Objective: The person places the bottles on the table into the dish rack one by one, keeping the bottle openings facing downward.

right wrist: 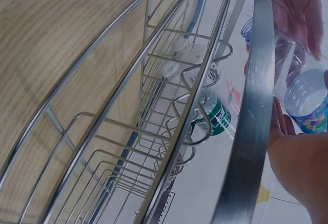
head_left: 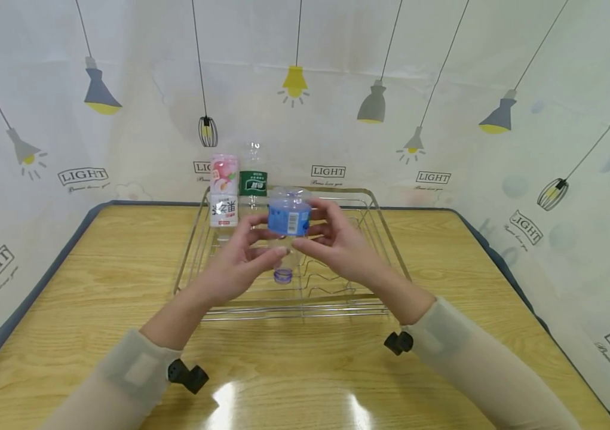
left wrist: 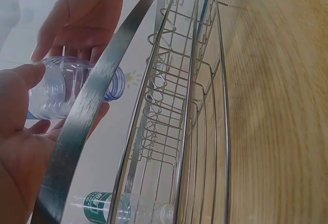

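Observation:
Both hands hold a clear plastic bottle (head_left: 288,218) with a blue label above the wire rack (head_left: 392,239). The bottle is upside down, its purple-ringed neck pointing toward the rack. My left hand (head_left: 237,263) has its fingers and thumb around the bottle's left side. On the other side, my right hand (head_left: 345,248) grips it near the label. In the left wrist view, the bottle (left wrist: 61,85) appears sideways between the two hands. Part of the bottle (right wrist: 307,101) is cut off by the frame edge in the right wrist view.
Two more bottles stand upside down at the rack's back left: one with a pink and white peach label (head_left: 224,191), one with a green label (head_left: 253,184). The rack rests on a wooden table (head_left: 294,370). A lamp-printed sheet (head_left: 337,137) hangs behind.

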Demonstrator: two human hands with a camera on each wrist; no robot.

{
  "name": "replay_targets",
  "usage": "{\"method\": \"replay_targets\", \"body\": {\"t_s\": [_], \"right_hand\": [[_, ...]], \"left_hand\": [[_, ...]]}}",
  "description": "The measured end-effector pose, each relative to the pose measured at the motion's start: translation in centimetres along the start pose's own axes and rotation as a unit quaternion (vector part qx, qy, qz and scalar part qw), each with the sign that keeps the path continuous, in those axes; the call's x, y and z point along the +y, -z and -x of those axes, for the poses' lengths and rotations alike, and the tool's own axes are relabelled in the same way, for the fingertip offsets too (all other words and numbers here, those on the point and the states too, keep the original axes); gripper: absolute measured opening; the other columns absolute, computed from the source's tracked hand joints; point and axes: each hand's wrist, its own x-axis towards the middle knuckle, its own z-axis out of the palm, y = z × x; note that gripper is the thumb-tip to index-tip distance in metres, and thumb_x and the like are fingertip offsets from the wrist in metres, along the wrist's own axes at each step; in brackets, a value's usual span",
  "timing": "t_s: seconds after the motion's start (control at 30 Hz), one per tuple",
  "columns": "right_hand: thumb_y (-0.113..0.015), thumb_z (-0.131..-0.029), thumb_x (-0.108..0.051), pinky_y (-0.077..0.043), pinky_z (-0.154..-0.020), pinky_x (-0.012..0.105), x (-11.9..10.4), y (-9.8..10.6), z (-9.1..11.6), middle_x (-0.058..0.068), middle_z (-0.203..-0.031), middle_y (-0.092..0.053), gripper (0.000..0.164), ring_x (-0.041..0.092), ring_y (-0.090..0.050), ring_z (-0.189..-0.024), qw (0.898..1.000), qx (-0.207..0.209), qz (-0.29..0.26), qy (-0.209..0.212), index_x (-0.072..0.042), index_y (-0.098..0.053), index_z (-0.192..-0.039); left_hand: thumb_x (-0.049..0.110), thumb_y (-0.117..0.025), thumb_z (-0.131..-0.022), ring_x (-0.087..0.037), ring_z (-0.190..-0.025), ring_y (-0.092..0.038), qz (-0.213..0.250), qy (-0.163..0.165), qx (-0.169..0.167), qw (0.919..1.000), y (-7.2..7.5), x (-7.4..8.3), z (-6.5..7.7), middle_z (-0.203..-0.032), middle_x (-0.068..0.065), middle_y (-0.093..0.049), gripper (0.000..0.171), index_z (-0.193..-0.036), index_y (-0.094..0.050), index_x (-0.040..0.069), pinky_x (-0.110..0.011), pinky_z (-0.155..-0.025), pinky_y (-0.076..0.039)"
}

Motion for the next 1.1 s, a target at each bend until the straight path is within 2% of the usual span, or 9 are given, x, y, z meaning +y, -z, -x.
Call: {"method": "replay_targets", "body": {"t_s": [0.33,0.67,0.8,0.9,0.97,1.1], "right_hand": [[-0.078,-0.103,-0.011,-0.063,-0.099,0.036,0.5,-0.3,-0.1,0.014,-0.143,-0.055,0.074,0.032,-0.068,-0.121,1.0,-0.002,-0.017,-0.009,-0.02,-0.037,-0.164],[-0.077,-0.103,-0.008,-0.062,-0.097,0.031,0.6,-0.2,-0.2,0.017,-0.142,-0.054,0.074,0.031,-0.066,-0.12,0.999,0.005,-0.033,-0.01,-0.015,-0.035,-0.164],[-0.075,-0.103,-0.006,-0.062,-0.096,0.028,0.4,0.3,-0.3,0.017,-0.141,-0.054,0.074,0.029,-0.065,-0.118,0.999,0.016,-0.03,-0.007,-0.012,-0.035,-0.165],[-0.075,-0.102,-0.004,-0.061,-0.095,0.027,0.1,1.0,-0.4,0.017,-0.139,-0.054,0.074,0.028,-0.065,-0.117,0.999,0.027,-0.032,-0.007,-0.01,-0.035,-0.164],[-0.075,-0.102,-0.003,-0.061,-0.095,0.026,-0.1,1.5,-0.5,0.016,-0.139,-0.054,0.074,0.027,-0.065,-0.118,0.999,0.035,-0.034,-0.008,-0.009,-0.035,-0.164],[-0.076,-0.102,-0.005,-0.061,-0.094,0.026,-0.5,2.5,-0.8,0.015,-0.139,-0.053,0.074,0.028,-0.064,-0.118,0.998,0.047,-0.035,-0.01,-0.01,-0.036,-0.164]], "left_hand": [[0.021,-0.065,-0.112,-0.041,-0.14,-0.061,-0.007,0.007,0.01,0.9999,-0.4,-0.2,-0.1,-0.154,-0.017,-0.046,0.065,-0.165,-0.028,0.018,-0.046,-0.104,-0.063],[0.022,-0.066,-0.112,-0.043,-0.142,-0.059,-0.025,0.006,0.018,0.9995,-0.3,-0.2,0.3,-0.157,-0.017,-0.047,0.062,-0.164,-0.033,0.016,-0.051,-0.107,-0.061],[0.02,-0.067,-0.112,-0.042,-0.14,-0.06,-0.049,0.007,0.029,0.9984,0.8,-0.2,1.4,-0.157,-0.017,-0.051,0.059,-0.163,-0.039,0.012,-0.048,-0.107,-0.061],[0.022,-0.069,-0.111,-0.036,-0.136,-0.064,-0.097,0.012,0.04,0.9944,2.0,-0.1,2.7,-0.152,-0.013,-0.057,0.055,-0.16,-0.045,0.013,-0.037,-0.103,-0.062],[0.022,-0.071,-0.109,-0.031,-0.13,-0.067,-0.136,0.011,0.052,0.9893,3.0,0.1,3.8,-0.148,-0.011,-0.061,0.052,-0.156,-0.05,0.015,-0.03,-0.099,-0.061],[0.02,-0.074,-0.108,-0.018,-0.112,-0.07,-0.204,-0.003,0.089,0.975,4.8,0.3,6.0,-0.14,-0.008,-0.067,0.046,-0.151,-0.058,0.016,-0.025,-0.088,-0.059]]}}
